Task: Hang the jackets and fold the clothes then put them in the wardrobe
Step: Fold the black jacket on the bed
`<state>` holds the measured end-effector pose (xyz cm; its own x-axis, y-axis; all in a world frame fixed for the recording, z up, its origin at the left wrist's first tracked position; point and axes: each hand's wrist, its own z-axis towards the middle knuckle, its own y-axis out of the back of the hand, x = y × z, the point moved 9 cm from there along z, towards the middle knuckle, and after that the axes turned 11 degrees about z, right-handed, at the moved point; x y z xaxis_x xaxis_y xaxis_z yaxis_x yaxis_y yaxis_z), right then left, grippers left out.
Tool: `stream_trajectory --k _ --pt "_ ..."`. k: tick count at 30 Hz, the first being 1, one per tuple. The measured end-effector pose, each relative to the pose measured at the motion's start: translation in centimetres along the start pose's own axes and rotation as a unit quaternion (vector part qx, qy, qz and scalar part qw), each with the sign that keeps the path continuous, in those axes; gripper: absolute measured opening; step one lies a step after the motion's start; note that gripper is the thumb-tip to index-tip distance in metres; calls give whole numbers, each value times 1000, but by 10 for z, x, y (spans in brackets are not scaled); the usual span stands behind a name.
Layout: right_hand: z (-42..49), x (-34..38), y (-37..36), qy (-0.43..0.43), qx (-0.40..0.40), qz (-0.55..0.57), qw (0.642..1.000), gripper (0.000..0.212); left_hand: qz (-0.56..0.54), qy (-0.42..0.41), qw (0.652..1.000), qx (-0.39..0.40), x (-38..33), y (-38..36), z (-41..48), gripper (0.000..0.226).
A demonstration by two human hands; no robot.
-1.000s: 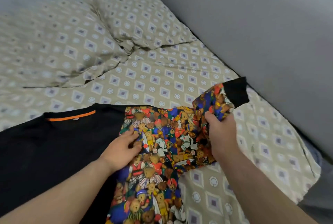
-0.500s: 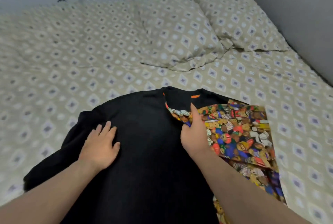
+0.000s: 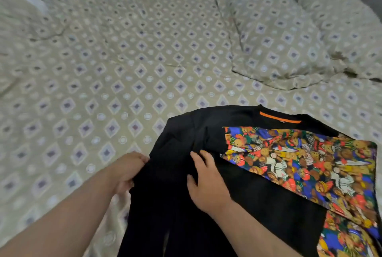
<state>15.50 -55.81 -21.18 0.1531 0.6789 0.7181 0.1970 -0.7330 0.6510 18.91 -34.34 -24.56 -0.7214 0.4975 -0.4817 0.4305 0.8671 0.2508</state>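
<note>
A black shirt (image 3: pixel 258 192) with an orange neck tape and a bright teddy-bear print lies on the bed at the lower right. Its printed sleeve (image 3: pixel 306 165) is folded diagonally across the black back. My left hand (image 3: pixel 126 171) grips the shirt's left edge, fingers closed on the black fabric and lifting it a little. My right hand (image 3: pixel 206 184) rests flat on the black cloth just right of that edge, fingers spread, pressing it down.
The bed (image 3: pixel 115 83) carries a beige sheet with a diamond pattern. Two pillows (image 3: pixel 289 46) in the same cloth lie at the back right. A pale wall runs behind the bed.
My view swung left. My left hand went from lying flat on the shirt to gripping its left edge. My right hand let go of the printed sleeve and moved left onto the black cloth.
</note>
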Motion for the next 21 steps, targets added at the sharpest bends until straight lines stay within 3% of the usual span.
stream_trajectory --k 2,4,6,8,10,12,14,16,18,19,21 --pt "2 5 -23 -23 53 86 995 57 38 6 996 81 7 -11 -2 27" --pt "8 9 -27 -64 38 165 984 48 107 19 983 149 13 -21 -10 38" --pt "10 10 -26 -130 22 312 941 44 150 26 964 219 21 -32 -24 50" --pt "12 4 -27 -189 18 423 886 48 94 17 966 238 27 -34 -33 42" --pt "12 2 -23 -219 32 435 873 51 -40 45 982 181 35 -11 -38 30" --pt "12 2 -22 -234 47 419 876 52 -186 70 975 104 43 30 -35 27" --pt "13 2 -23 -230 52 394 888 53 -227 53 969 82 31 70 -43 38" --pt "13 5 -26 -216 55 359 906 55 -150 -5 986 71 2 108 -54 51" --pt "14 4 -32 -211 55 329 919 56 60 -87 994 -36 -35 161 -57 51" --pt "14 3 -34 -208 57 306 927 57 174 -117 970 -125 -55 190 -59 43" --pt "15 2 -38 -199 63 253 945 58 333 -150 879 -305 -90 236 -65 28"
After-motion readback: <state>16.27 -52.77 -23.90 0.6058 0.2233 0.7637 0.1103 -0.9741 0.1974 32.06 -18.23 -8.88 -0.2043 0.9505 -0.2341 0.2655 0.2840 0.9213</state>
